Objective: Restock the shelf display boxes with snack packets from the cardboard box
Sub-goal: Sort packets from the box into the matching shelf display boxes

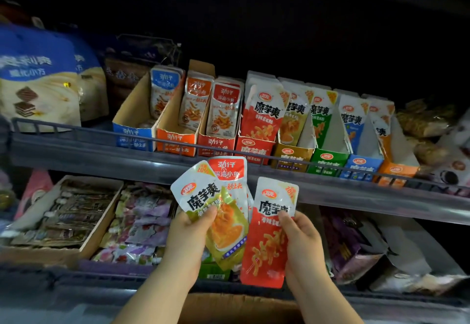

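Below the shelf rail [84,130], fanned packets [221,217] are gripped by the left hand [185,234], and a red packet [265,250] is pinched by the right hand [302,242].

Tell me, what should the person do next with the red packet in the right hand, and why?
Probably lift the red packet in the right hand up into the red display box beside the yellow box on the upper shelf. Its colour and lettering match the packets standing there, and that box sits above the packet. The left hand grips a yellow-green packet.
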`<state>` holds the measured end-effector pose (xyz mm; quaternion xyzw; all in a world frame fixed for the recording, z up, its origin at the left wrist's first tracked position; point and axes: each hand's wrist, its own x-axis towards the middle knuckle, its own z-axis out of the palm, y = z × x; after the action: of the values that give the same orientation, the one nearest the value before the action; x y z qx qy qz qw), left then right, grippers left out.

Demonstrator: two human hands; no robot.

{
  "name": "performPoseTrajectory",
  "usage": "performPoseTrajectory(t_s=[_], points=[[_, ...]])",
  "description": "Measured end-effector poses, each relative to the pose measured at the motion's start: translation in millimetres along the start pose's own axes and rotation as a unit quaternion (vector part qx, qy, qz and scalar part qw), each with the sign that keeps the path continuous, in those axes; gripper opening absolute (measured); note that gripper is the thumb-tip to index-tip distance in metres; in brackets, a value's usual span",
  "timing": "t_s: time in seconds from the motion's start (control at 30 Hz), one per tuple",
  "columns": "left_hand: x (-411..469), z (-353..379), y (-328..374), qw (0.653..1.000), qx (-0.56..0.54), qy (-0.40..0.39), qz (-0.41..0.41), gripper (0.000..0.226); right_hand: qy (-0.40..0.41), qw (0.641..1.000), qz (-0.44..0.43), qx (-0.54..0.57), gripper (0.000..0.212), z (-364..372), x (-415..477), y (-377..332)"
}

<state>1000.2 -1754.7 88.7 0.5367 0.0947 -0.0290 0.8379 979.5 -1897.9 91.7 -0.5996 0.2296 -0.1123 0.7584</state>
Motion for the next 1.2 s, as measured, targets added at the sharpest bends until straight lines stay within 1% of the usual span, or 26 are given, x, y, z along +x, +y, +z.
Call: performPoseTrajectory(t_s=[0.1,0.33,0.5,0.6,0.67,0.77,0.83,0.9,0.93,0.97,1.0,1.03,1.07,1.13,1.2], points=[[1.2,-5.9,7.4,1.0,-0.002,-0.001,0.006,0.013,0.005,0.999,-0.026,-0.025,0.012,0.5,0.6,-27.1],[8.9,-15.8,22.5,0.999,-0.032,-0.016,0.013,0.017,0.006,0.985,-0.154,-0.076,0.013,19.1,25.9,-113.2],[13.3,-18.1,23.8,0.999,-0.031,-0.028,0.013,0.014,-0.009,0.956,-0.262,-0.131,0.016,48.7,51.0,-149.5],[15.3,-20.3,23.7,0.999,-0.03,-0.04,0.012,0.014,-0.002,0.923,-0.328,-0.203,0.006,63.9,62.1,-161.5],[16.1,-22.9,25.4,0.998,-0.026,-0.048,0.015,0.014,0.006,0.908,-0.354,-0.226,0.012,69.2,67.5,-165.9],[16.8,-25.2,29.1,0.998,-0.02,-0.055,0.022,0.013,0.022,0.894,-0.364,-0.262,0.026,72.9,73.3,-167.0],[16.7,-24.9,30.8,0.998,-0.015,-0.058,0.027,0.013,0.012,0.886,-0.36,-0.291,0.03,71.7,79.2,-162.3],[16.0,-23.2,31.6,0.998,-0.007,-0.062,0.029,0.013,-0.014,0.878,-0.336,-0.341,0.029,70.6,84.1,-152.1],[16.1,-22.2,31.6,0.998,-0.004,-0.064,0.029,0.013,-0.022,0.871,-0.325,-0.369,0.023,69.9,88.8,-145.9],[16.3,-21.4,31.1,0.997,-0.002,-0.065,0.028,0.013,-0.012,0.86,-0.314,-0.402,0.014,69.7,92.2,-140.4],[16.7,-20.4,30.6,0.997,-0.002,-0.066,0.027,0.013,0.013,0.845,-0.308,-0.437,0.015,69.7,94.2,-137.2],[17.3,-19.6,29.9,0.997,-0.001,-0.066,0.025,0.013,0.039,0.83,-0.303,-0.466,0.027,69.2,97.2,-135.1],[17.6,-19.2,29.3,0.998,-0.001,-0.066,0.023,0.013,0.058,0.823,-0.299,-0.479,0.033,69.2,100.0,-134.7],[17.8,-18.8,28.2,0.998,0.005,-0.064,0.022,0.012,0.068,0.822,-0.293,-0.483,0.035,68.2,103.1,-134.3],[17.4,-18.9,27.8,0.998,0.006,-0.062,0.024,0.012,0.06,0.828,-0.288,-0.478,0.031,65.5,103.6,-133.3]])
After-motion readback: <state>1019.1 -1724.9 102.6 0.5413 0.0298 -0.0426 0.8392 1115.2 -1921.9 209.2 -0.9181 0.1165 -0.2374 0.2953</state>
